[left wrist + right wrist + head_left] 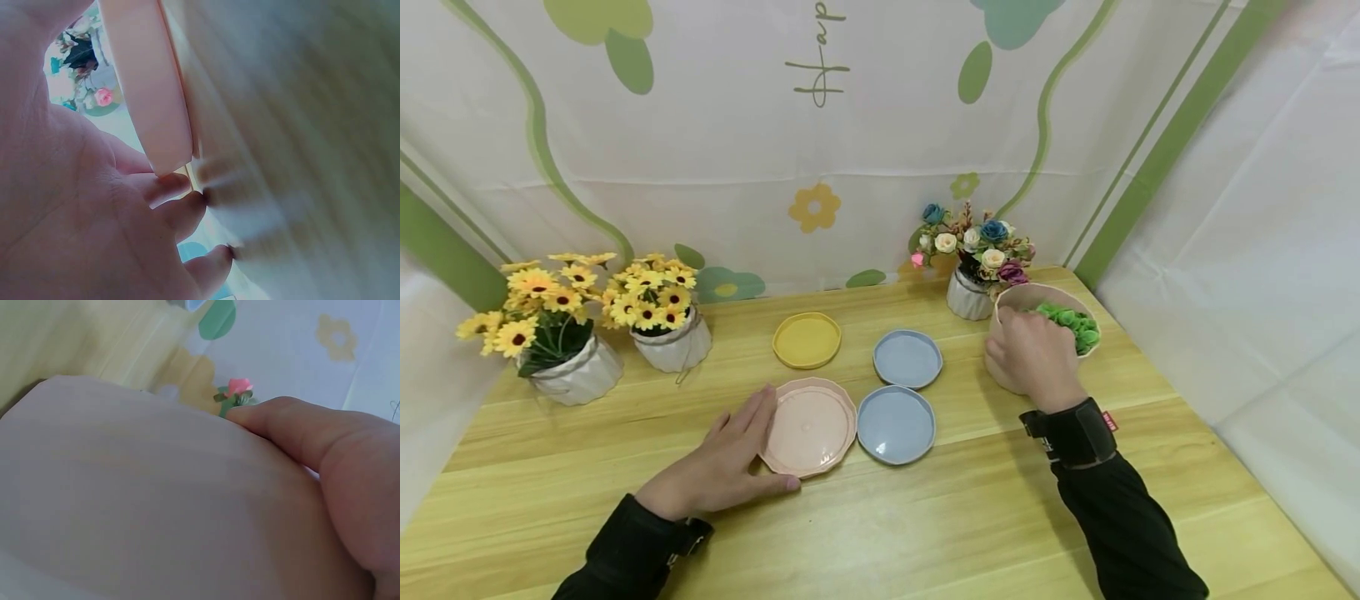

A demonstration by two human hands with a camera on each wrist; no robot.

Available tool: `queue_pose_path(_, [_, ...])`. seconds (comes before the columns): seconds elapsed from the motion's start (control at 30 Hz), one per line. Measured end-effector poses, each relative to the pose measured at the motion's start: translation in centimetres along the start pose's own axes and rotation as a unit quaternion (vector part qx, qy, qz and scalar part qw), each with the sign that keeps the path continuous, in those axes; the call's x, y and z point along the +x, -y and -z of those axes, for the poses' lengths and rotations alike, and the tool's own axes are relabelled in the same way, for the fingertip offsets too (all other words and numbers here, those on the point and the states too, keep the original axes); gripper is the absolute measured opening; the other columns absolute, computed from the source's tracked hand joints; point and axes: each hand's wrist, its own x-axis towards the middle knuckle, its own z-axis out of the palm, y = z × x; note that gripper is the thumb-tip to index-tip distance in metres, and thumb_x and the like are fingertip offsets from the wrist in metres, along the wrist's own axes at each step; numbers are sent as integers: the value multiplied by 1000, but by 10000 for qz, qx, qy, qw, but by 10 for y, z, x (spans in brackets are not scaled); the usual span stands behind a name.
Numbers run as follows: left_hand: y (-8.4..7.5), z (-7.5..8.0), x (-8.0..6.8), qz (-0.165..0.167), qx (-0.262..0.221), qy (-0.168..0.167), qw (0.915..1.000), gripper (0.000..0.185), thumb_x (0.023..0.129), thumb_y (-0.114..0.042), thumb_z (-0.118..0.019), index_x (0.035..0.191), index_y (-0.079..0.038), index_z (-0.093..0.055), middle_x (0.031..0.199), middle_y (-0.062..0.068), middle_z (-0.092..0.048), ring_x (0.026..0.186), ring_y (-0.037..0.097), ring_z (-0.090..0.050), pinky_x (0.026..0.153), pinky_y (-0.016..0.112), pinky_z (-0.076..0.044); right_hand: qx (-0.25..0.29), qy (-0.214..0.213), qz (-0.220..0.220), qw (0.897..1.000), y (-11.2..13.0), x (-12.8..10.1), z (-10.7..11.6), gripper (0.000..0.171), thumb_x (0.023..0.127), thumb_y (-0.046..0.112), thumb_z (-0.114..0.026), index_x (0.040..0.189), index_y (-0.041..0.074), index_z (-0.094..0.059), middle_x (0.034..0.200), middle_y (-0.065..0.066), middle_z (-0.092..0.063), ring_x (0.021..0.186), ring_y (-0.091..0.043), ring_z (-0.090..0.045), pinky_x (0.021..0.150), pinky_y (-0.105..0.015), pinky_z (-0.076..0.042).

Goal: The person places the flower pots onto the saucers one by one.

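Observation:
My left hand [722, 462] rests on the table beside a pink plate [808, 425] with a faceted rim. Its extended fingers lie along the plate's left side, and the thumb is at the near edge. In the left wrist view the fingertips [199, 203] are by the plate's side wall [150, 87]. My right hand [1037, 358] grips the rim of a pale bowl [998, 373] on the right. Its thumb [275, 422] shows at the rim in the right wrist view; the other fingers are hidden. Green leafy pieces [1075, 325] lie inside the bowl.
Two blue plates [907, 358] [897, 425] lie right of the pink one, and a yellow plate [807, 340] sits behind it. Two pots of yellow flowers [576, 379] [673, 342] stand back left. A pot of mixed flowers [967, 296] is behind the bowl, before a printed cloth [715, 133].

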Motion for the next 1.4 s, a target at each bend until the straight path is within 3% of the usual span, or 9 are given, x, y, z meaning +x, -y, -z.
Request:
queue_pose_path(0.47, [0,0,0,-28,-20,55,10000,126,89,-66,-76,167,6,-8,175,30,-9,161,49,-16,122,78,-17,82,-238,251,9994,14,-3,-2,15,90,16,-65,79,10,-57,63,-6,-50,55,-26,-53,40,-40,-37])
queue_pose_path(0.67, [0,0,-3,-40,-280,149,9995,123,91,-63,-75,167,5,-7,175,29,-5,162,49,-12,124,76,-14,90,-200,392,9990,21,-6,-1,15,91,16,-64,79,11,-56,63,-6,-48,57,-27,-51,41,-39,-35])
queue_pose_path(0.9, [-3,-1,-2,-65,-256,186,9995,123,91,-63,-75,168,5,-7,176,28,-6,162,47,-13,124,76,-13,157,-143,529,9984,29,-7,0,15,91,17,-66,80,12,-58,67,-7,-54,64,-29,-58,42,-45,-44])
queue_pose_path(1.17, [-7,-1,-3,-118,-240,212,9994,120,92,-62,-74,167,6,-9,176,28,-6,162,48,-14,123,77,-14,224,-230,678,9972,37,-9,0,20,90,15,-67,76,14,-53,64,-4,-49,60,-24,-53,42,-40,-41])
queue_pose_path(1.4, [-9,-5,-4,-181,-365,257,9988,118,93,-61,-73,168,5,-9,176,27,-6,163,47,-12,124,76,-11,166,-182,741,9969,42,-10,0,17,91,17,-70,79,13,-57,66,-5,-52,62,-26,-56,43,-42,-43])
